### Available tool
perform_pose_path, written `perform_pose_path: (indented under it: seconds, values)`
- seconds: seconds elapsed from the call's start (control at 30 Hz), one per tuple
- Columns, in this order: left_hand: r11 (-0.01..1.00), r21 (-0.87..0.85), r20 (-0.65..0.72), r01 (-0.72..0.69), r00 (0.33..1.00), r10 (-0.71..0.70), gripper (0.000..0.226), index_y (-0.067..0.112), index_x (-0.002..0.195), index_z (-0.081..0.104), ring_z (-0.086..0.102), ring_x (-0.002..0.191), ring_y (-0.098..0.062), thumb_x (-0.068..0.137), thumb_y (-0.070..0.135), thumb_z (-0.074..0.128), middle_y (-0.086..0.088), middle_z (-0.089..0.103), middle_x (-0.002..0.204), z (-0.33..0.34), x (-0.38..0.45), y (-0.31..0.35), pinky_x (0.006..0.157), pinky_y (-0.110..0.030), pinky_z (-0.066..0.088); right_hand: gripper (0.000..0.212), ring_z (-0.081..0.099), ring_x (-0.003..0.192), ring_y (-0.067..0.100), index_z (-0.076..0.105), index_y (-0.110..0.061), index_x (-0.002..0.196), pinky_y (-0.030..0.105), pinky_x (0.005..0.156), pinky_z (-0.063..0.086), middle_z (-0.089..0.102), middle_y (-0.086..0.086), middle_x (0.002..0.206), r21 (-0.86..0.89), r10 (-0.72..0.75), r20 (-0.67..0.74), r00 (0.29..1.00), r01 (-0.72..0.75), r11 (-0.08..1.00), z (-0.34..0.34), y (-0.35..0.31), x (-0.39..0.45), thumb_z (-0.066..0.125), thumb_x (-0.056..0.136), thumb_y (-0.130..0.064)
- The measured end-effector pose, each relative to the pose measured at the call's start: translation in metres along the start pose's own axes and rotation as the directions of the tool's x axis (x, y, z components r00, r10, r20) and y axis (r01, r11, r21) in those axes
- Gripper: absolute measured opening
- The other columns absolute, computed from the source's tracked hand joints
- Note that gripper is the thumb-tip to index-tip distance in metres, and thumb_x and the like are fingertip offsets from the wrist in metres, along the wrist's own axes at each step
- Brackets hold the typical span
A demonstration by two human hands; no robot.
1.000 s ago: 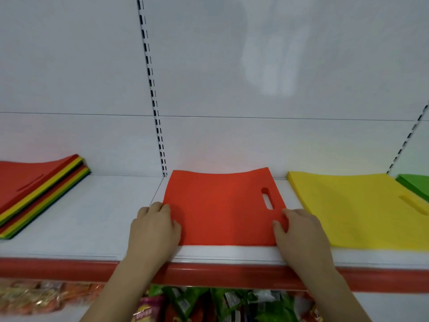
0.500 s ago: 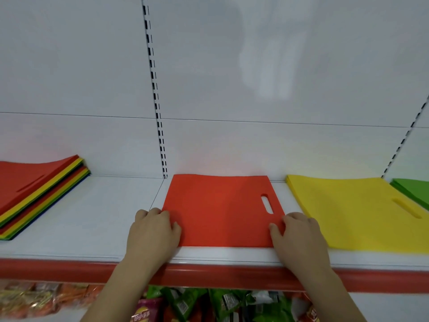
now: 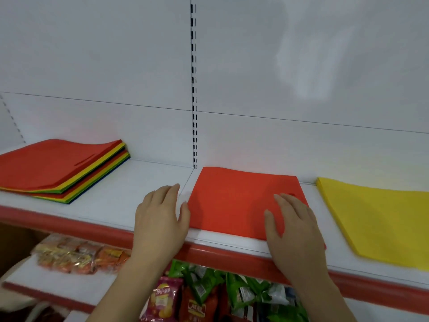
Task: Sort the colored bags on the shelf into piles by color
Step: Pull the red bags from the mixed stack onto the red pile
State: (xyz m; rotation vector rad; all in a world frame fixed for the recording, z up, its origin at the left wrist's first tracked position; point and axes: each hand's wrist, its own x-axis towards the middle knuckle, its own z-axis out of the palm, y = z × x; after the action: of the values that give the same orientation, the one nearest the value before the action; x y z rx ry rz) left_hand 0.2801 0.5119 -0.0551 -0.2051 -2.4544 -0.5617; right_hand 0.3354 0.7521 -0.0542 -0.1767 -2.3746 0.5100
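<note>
While sorting partway done: resting right hand flat, fingers spread, gripping nothing, on red bag at mid-shelf; hovering left hand open and empty just beside bag's left edge. Lying to right, yellow pile. Waiting far left, mixed stack, unsorted.
</note>
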Motion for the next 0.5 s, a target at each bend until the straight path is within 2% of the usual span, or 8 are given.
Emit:
perform_pose_path:
  seconds: [0.13,0.33,0.5]
  values:
    - [0.997,0.062,-0.046,0.041,0.998,-0.038,0.050,0.009,0.133,0.056,0.052,0.120,-0.025,0.091,0.035,0.046,-0.007,0.059,0.129,-0.027,-0.021,-0.018,0.099,-0.043,0.045,0.045,0.039,0.134,0.024,0.054,-0.012,0.136,0.043,0.111,0.035,0.048,0.006,0.143,0.073,-0.069,0.098,0.993,0.061,0.995,0.019,-0.028,-0.010,0.048,0.098,-0.036]
    - [0.987,0.119,-0.063,0.112,0.992,-0.105,0.045,0.014,0.133,0.056,0.050,0.123,-0.019,0.093,0.033,0.056,-0.001,0.059,0.130,-0.062,-0.045,-0.062,0.102,-0.039,0.042,0.053,0.026,0.141,0.012,0.040,-0.024,0.146,0.030,0.115,0.019,0.035,-0.007,0.152,0.110,-0.140,0.225,0.964,0.118,0.987,0.034,-0.082,-0.028,0.039,0.098,-0.045]
    - [0.982,0.110,-0.100,0.156,0.984,-0.145,0.046,0.014,0.133,0.057,0.050,0.124,-0.018,0.092,0.035,0.058,0.000,0.059,0.130,-0.087,-0.052,-0.110,0.104,-0.039,0.041,0.051,0.036,0.137,0.017,0.046,-0.018,0.142,0.036,0.114,0.028,0.044,-0.001,0.146,0.122,-0.213,0.216,0.953,0.190,0.974,0.045,-0.127,-0.035,0.043,0.097,-0.042]
